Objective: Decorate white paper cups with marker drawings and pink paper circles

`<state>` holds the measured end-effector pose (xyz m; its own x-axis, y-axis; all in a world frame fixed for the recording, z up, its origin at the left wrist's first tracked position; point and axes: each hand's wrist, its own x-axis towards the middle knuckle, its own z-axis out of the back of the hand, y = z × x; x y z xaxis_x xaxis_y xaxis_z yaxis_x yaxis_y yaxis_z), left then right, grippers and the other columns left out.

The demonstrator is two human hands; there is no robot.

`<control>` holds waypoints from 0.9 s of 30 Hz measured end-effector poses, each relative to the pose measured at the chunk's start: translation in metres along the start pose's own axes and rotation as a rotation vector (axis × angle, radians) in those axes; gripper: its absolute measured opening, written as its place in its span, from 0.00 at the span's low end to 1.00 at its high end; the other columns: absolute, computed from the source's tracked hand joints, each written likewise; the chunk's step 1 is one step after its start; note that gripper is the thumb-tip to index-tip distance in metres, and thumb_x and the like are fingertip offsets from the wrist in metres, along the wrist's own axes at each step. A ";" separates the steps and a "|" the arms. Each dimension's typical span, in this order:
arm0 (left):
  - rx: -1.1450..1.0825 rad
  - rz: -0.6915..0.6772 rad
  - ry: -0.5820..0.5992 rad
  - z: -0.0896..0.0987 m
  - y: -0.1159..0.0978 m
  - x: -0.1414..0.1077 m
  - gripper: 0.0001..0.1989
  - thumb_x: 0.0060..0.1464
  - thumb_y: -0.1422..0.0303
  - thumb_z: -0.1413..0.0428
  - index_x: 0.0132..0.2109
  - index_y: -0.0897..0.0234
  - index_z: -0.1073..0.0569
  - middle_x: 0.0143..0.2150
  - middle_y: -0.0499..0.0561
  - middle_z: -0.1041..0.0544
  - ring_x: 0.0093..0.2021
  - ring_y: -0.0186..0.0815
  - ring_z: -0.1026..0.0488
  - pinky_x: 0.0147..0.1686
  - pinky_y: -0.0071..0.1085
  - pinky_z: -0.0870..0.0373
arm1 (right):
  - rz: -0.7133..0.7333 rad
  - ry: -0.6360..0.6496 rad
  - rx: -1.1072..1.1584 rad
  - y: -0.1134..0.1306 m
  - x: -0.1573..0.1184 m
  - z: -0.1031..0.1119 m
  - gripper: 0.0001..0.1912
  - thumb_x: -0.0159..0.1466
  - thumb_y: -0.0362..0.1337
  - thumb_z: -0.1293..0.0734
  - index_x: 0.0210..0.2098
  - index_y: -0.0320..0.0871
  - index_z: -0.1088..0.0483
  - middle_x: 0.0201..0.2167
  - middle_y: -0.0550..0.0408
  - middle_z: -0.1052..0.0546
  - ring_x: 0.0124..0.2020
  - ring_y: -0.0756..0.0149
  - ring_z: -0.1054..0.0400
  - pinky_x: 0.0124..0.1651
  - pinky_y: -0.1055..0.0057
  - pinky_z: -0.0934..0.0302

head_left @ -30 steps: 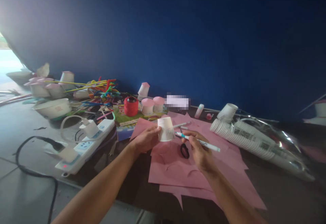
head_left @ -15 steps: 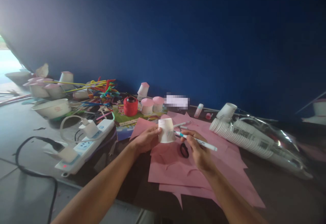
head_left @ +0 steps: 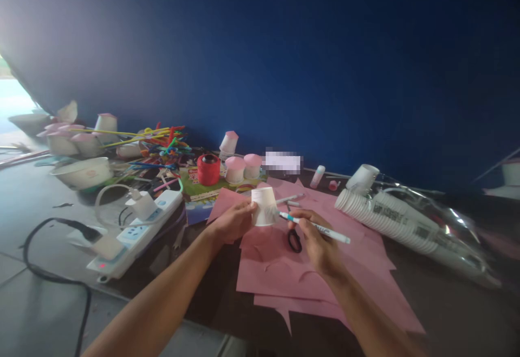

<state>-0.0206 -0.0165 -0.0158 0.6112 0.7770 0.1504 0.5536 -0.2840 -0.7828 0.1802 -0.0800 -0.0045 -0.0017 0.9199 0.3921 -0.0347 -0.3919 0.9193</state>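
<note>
A white paper cup, upside down with faint marks on its side, is held by my left hand, whose fingers grip its left edge. My right hand is closed round a white marker with a blue band. The marker's tip points at the cup's lower right side; whether it touches cannot be made out. Pink paper sheets lie beneath both hands. Beside my right hand, on the pink paper, rests a dark scissor handle.
Stacked cups in clear plastic lie at the right. Behind stand a red spool and pink-topped cups. Leftward are a power strip, a white bowl and colourful pipe cleaners. A glue stick stands at the back.
The marker in my right hand has shifted slightly right and down, its tip a little away from the cup. The cup and my left hand have barely moved.
</note>
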 end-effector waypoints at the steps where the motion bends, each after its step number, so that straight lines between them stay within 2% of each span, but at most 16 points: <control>1: 0.001 0.003 0.006 0.000 0.000 0.000 0.15 0.54 0.65 0.45 0.47 0.68 0.27 0.38 0.56 0.24 0.40 0.37 0.27 0.42 0.31 0.34 | 0.009 -0.012 -0.002 0.000 0.001 0.001 0.10 0.64 0.41 0.40 0.40 0.46 0.29 0.28 0.57 0.27 0.26 0.69 0.36 0.28 0.71 0.42; 4: 0.007 0.015 0.021 -0.002 0.000 0.000 0.15 0.54 0.65 0.44 0.47 0.68 0.27 0.37 0.56 0.23 0.40 0.37 0.27 0.42 0.31 0.35 | 0.047 -0.010 -0.003 0.001 0.004 0.001 0.09 0.64 0.41 0.39 0.40 0.47 0.29 0.29 0.57 0.26 0.33 0.66 0.33 0.38 0.69 0.40; 6: 0.016 0.026 0.028 -0.004 -0.001 0.000 0.15 0.53 0.65 0.44 0.47 0.68 0.28 0.37 0.56 0.23 0.40 0.38 0.27 0.42 0.31 0.35 | 0.058 0.006 -0.006 0.002 0.005 0.001 0.10 0.64 0.41 0.39 0.40 0.47 0.29 0.29 0.57 0.26 0.35 0.66 0.33 0.40 0.68 0.40; 10: 0.023 0.040 0.018 -0.008 -0.002 -0.002 0.16 0.53 0.65 0.44 0.47 0.68 0.28 0.38 0.57 0.23 0.41 0.39 0.27 0.42 0.32 0.35 | 0.037 0.029 -0.033 0.004 0.004 0.000 0.10 0.64 0.42 0.39 0.40 0.47 0.29 0.30 0.57 0.26 0.33 0.66 0.32 0.38 0.68 0.39; 18: 0.044 0.017 -0.030 -0.005 -0.004 -0.001 0.14 0.53 0.65 0.44 0.45 0.68 0.27 0.36 0.56 0.23 0.39 0.37 0.27 0.41 0.30 0.35 | -0.063 0.145 -0.067 0.009 -0.003 -0.002 0.10 0.64 0.42 0.39 0.37 0.46 0.28 0.28 0.57 0.27 0.26 0.70 0.36 0.27 0.73 0.43; 21: 0.049 0.016 -0.022 -0.005 -0.003 0.000 0.15 0.53 0.64 0.44 0.45 0.68 0.26 0.36 0.56 0.23 0.39 0.38 0.27 0.41 0.30 0.35 | -0.087 0.138 -0.031 0.009 -0.003 -0.001 0.11 0.64 0.42 0.39 0.38 0.46 0.28 0.28 0.57 0.27 0.23 0.71 0.38 0.25 0.73 0.43; 24: 0.055 0.012 -0.006 -0.007 -0.002 0.000 0.16 0.52 0.64 0.43 0.46 0.68 0.27 0.36 0.56 0.23 0.39 0.39 0.27 0.41 0.31 0.35 | -0.070 0.080 0.001 0.006 0.000 0.001 0.10 0.64 0.42 0.39 0.39 0.46 0.29 0.29 0.56 0.27 0.25 0.69 0.36 0.26 0.72 0.41; 27: 0.068 0.009 0.005 -0.008 -0.002 0.000 0.17 0.51 0.64 0.43 0.47 0.68 0.27 0.36 0.57 0.23 0.40 0.40 0.26 0.42 0.32 0.35 | -0.026 0.045 -0.027 0.005 0.002 0.001 0.10 0.63 0.42 0.38 0.39 0.47 0.28 0.30 0.56 0.25 0.31 0.67 0.33 0.33 0.70 0.38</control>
<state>-0.0170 -0.0208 -0.0096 0.6193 0.7714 0.1459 0.5083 -0.2524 -0.8234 0.1811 -0.0796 0.0010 -0.0457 0.9297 0.3654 -0.0620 -0.3677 0.9279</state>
